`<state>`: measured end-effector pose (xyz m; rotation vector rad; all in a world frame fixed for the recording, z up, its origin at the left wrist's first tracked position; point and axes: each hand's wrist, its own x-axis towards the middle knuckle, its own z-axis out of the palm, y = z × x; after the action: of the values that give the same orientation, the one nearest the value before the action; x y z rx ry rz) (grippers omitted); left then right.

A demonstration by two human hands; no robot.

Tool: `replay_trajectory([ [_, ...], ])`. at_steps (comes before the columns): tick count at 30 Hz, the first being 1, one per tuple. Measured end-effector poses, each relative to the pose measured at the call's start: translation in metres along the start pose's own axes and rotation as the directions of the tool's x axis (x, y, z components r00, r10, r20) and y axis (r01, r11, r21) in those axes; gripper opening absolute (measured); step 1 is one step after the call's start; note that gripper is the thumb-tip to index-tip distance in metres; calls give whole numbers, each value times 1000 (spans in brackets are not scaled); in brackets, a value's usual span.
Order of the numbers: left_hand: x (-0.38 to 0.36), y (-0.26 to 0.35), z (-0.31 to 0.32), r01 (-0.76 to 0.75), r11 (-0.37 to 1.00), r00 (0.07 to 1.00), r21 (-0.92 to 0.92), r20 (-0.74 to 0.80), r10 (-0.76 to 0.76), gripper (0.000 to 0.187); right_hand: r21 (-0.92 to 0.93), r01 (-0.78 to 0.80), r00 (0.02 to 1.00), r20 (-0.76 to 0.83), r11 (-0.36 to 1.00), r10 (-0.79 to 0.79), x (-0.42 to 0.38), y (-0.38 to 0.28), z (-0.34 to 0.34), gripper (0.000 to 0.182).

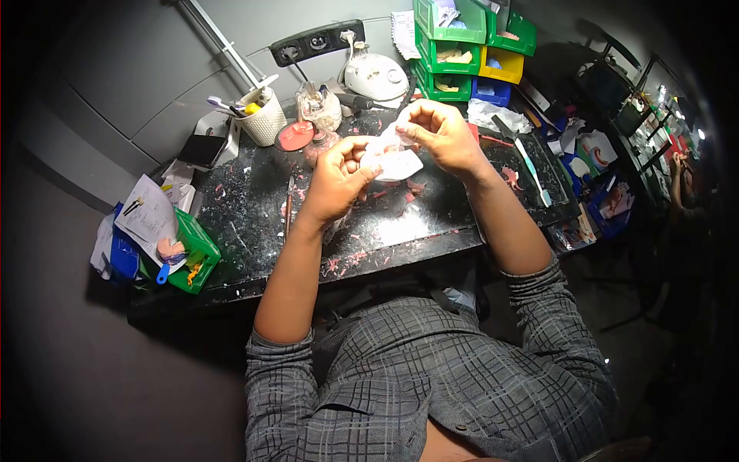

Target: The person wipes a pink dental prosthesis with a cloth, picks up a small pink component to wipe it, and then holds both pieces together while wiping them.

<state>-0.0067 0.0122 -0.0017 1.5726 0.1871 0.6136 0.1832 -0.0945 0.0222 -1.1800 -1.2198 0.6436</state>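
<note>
Above the black bench, my left hand (339, 175) pinches the left side of a white plaster-like piece (399, 165) with pale pink, film-like material along its top. My right hand (445, 137) is closed at the upper edge, thumb and fingertips together on that same pale material. Its exact kind is too bright and small to make out. A thin carving tool (289, 206) with a brown handle lies left of my left hand. Reddish-pink scraps (412, 189) are scattered beneath the hands. Beyond the left hand stand a glass jar (319, 108) and a round red lid (296, 136).
Green bins (444, 58) are stacked at the back near a white rounded device (375, 75). A white woven cup (262, 119) holds brushes. On the right lies a blue-and-white toothbrush (531, 165). A green tray (198, 246) with papers sits at the left edge.
</note>
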Motion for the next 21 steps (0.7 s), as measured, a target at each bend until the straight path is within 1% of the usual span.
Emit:
replay_trajectory([
  [1, 0, 1, 0, 1, 1000, 1000, 7, 15, -1, 31, 10, 5, 999, -35, 1000, -5, 0, -2, 2, 8],
  [2, 0, 0, -2, 1, 1000, 1000, 8, 15, -1, 31, 11, 6, 999, -35, 1000, -6, 1, 1, 2, 8],
  [4, 1, -5, -3, 11, 1000, 1000, -26, 1, -11, 25, 29, 93, 994, -68, 995, -90, 3, 8, 3, 5],
  [5, 1, -7, -4, 11, 1000, 1000, -26, 1, -11, 25, 29, 93, 994, -68, 995, -90, 2, 9, 2, 5],
  [6, 1, -8, -3, 22, 998, 1000, -65, -17, -23, 23, -145, 206, 975, -52, 968, -215, 2, 8, 2, 5],
  [7, 0, -8, -3, 32, 994, 999, -104, -36, -36, 20, -310, 312, 943, -14, 898, -332, 1, 7, 2, 9],
  [8, 1, -9, -4, 32, 994, 999, -103, -36, -36, 20, -403, 398, 911, 68, 824, -407, 3, 7, -3, 15],
  [9, 2, -10, -4, 26, 995, 998, -101, -50, -31, 18, -403, 399, 911, 68, 824, -407, 2, 6, -3, 15],
  [11, 2, -11, -5, 22, 995, 997, -98, -66, -28, 17, -453, 533, 842, 199, 714, -502, 0, 3, -1, 16],
  [12, 2, -10, -6, 5, 996, 997, -85, -70, -11, 17, -453, 491, 869, 201, 744, -452, -2, 1, 0, 17],
  [15, 2, -7, -7, -5, 998, 997, -67, -72, 0, 18, -485, 511, 857, 227, 710, -462, -2, 3, 1, 19],
  [19, 2, -8, -6, -11, 998, 997, -59, -77, 7, 18, -486, 481, 874, 208, 729, -439, -2, 4, -1, 17],
  [21, 3, -11, -7, -16, 999, 997, -48, -82, 12, 19, -375, 396, 918, 160, 838, -362, -1, 6, -3, 14],
])
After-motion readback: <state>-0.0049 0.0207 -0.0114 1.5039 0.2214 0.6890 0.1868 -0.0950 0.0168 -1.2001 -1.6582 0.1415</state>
